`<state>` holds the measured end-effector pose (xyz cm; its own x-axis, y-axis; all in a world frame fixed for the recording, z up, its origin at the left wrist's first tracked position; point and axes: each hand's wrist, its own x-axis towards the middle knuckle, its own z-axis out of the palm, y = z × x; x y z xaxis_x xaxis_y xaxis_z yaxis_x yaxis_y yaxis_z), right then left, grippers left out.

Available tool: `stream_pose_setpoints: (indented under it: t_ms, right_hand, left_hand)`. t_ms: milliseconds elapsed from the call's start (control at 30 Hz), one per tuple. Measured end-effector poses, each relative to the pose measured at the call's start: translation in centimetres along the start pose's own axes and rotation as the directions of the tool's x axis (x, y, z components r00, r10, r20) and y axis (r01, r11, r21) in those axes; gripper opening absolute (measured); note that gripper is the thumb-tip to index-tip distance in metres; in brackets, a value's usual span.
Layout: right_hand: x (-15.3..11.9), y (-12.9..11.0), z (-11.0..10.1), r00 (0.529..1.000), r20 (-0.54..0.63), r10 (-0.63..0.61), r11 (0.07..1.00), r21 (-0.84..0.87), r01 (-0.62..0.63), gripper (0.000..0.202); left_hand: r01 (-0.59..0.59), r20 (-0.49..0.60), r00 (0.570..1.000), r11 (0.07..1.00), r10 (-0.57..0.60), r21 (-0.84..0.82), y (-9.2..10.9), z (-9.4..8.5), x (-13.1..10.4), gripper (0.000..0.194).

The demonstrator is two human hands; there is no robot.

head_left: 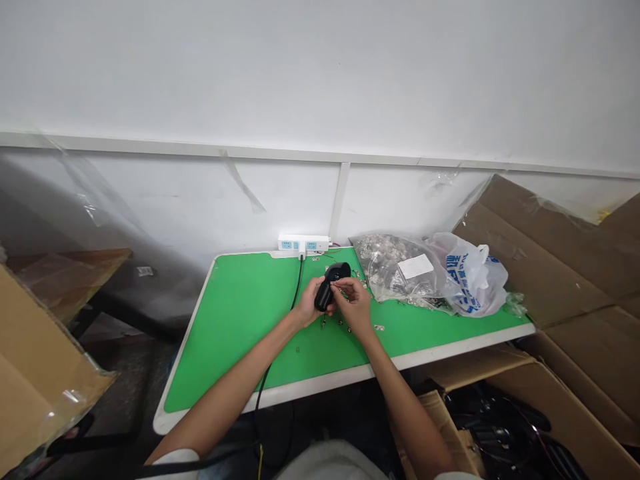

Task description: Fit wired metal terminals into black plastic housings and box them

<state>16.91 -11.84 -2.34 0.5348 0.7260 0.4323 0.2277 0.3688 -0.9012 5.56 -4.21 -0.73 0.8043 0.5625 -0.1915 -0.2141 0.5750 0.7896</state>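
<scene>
A glossy black plastic part (pixel 325 295) with a rounded, flared top is held up over the green table. My left hand (pixel 309 303) wraps round its left side and underside. From the right, my right hand (pixel 354 301) pinches at the face of the same part, its thumb and fingertips closed together. Whatever sits between those fingertips is too small to make out. Small metal pieces (pixel 379 328) lie scattered on the table around and below my hands.
The green table (pixel 240 313) has a white edge. At its back stand a white power strip (pixel 305 243) with a black cable, a clear bag of metal parts (pixel 387 257) and a white plastic bag (pixel 475 283). An open carton (pixel 575 400) of black parts stands at lower right.
</scene>
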Motion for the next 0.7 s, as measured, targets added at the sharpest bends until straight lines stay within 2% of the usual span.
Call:
stream_pose_setpoints:
  t_ms: [100,167,333,400,700]
  right_hand:
    - [0.0,0.1,0.1,1.000,0.002,0.008,1.000,0.015,-0.008,0.012]
    - [0.1,0.1,0.0,0.999,-0.003,-0.033,0.999,-0.026,0.033,0.009]
    - [0.1,-0.4,-0.2,0.959,0.002,-0.283,0.931,-0.239,0.276,0.011]
    - [0.1,-0.5,-0.2,0.942,0.004,-0.334,0.906,-0.275,0.322,0.012]
    - [0.1,-1.0,-0.4,0.953,0.040,-0.301,0.920,-0.252,0.301,0.011]
  left_hand:
    - [-0.006,0.018,1.000,1.000,0.006,0.002,0.0,0.0,-0.1,0.045]
    - [-0.011,0.025,1.000,1.000,0.011,0.002,0.0,0.0,-0.1,0.045]
    - [-0.019,0.010,1.000,1.000,0.019,0.004,-0.2,-0.2,0.0,0.046]
    - [-0.028,0.005,1.000,1.000,0.028,0.005,-0.2,-0.2,0.1,0.046]
    - [-0.071,-0.019,0.997,0.996,0.072,0.059,-0.5,-0.3,0.1,0.049]
